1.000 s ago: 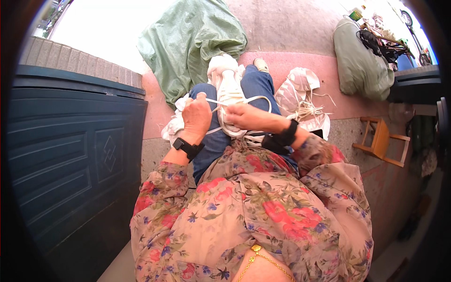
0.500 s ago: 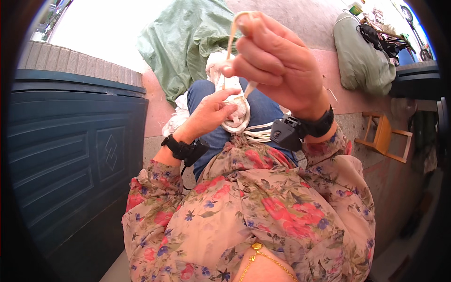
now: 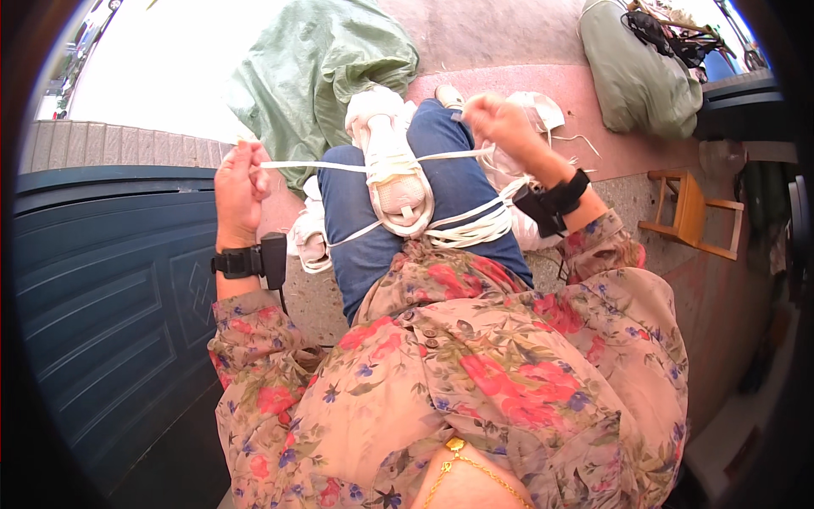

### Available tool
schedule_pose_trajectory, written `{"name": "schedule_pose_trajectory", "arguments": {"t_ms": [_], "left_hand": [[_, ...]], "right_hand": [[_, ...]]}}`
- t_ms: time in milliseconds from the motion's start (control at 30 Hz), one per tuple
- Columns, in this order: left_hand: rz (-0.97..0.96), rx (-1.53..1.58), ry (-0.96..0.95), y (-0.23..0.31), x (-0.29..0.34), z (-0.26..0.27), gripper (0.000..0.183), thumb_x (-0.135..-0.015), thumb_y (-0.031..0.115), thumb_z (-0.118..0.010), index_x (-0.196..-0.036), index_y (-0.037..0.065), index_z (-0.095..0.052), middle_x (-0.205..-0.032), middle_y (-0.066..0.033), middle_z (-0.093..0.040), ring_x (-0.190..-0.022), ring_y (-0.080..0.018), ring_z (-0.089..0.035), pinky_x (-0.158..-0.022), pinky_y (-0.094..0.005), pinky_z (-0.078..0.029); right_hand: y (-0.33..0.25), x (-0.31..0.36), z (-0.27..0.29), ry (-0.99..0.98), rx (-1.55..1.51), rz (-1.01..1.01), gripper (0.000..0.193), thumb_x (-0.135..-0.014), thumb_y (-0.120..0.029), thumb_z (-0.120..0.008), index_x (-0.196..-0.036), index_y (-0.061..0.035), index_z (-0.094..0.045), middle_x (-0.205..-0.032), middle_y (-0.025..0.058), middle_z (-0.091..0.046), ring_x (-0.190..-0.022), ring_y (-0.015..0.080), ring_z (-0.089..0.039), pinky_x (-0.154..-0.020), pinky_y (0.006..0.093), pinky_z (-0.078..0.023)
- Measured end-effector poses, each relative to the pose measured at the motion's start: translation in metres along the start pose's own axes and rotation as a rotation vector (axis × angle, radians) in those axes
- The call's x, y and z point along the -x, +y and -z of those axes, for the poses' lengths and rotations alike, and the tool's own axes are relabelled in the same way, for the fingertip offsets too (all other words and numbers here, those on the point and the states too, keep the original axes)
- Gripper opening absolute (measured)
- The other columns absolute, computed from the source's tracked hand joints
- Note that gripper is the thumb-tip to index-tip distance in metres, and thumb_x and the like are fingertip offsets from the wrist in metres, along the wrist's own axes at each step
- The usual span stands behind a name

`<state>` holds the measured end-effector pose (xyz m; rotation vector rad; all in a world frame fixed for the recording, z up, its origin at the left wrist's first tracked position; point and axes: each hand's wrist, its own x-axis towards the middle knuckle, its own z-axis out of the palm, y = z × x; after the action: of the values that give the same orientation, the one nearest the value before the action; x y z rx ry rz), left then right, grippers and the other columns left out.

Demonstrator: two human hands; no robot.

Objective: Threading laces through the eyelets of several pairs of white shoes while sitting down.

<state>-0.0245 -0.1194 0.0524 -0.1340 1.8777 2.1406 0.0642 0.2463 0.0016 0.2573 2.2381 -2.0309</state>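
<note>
Left hand (image 3: 242, 187) raised out past the left knee, fist closed, gripping one end of a white shoelace (image 3: 314, 165); lace runs straight from there to the front of a white shoe (image 3: 400, 197). Right hand (image 3: 506, 131) out over the right side, blurred, fingers curled in narrow; the other side of the lace runs straight up to it, held there, though exact finger placement cannot be told. Shoe sits in the lap, between the thighs of blue jeans (image 3: 348, 199), toe toward the wearer's belly, upper facing up. Thin pale strand (image 3: 356, 233) crosses the left thigh, below the stretched lace. Bundle of loose white laces (image 3: 475, 226) lies over the right thigh, just beside the toe. More white shoes (image 3: 540, 110) near the right leg, partly hidden; whitish items (image 3: 309, 236) by the left leg, kind unclear. Green sheeting (image 3: 326, 76) heaped beyond the knees; grey-green sack (image 3: 636, 81) farther off, upper right. Small wooden stool (image 3: 685, 210) on the right, dark blue panelled door (image 3: 110, 280) on the left
</note>
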Motion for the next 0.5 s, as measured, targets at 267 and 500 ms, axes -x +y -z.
{"name": "schedule_pose_trajectory", "arguments": {"t_ms": [267,500], "left_hand": [[0.288,-0.699,-0.266,-0.063,0.044,-0.063,0.021,-0.087,0.016,-0.051,-0.092,-0.001,-0.06,-0.066,-0.003,-0.058,-0.038,-0.0074,-0.05,-0.033,-0.0183,-0.034],[0.267,-0.693,-0.267,-0.085,0.054,-0.07,0.024,-0.089,0.017,-0.048,-0.103,0.0,-0.057,-0.067,-0.0017,-0.055,-0.041,-0.0052,-0.046,-0.037,-0.0205,-0.035]], "right_hand": [[0.056,0.027,-0.061,-0.103,0.579,0.147,0.02,-0.08,-0.014,-0.05,-0.078,0.0023,-0.062,-0.076,0.0196,-0.062,-0.076,0.0326,-0.061,-0.07,0.0391,-0.047],[0.056,0.028,-0.066,-0.039,0.817,0.229,0.019,-0.082,-0.017,-0.048,-0.079,-0.0023,-0.06,-0.081,0.0145,-0.059,-0.077,0.0339,-0.057,-0.07,0.0417,-0.045]]}}
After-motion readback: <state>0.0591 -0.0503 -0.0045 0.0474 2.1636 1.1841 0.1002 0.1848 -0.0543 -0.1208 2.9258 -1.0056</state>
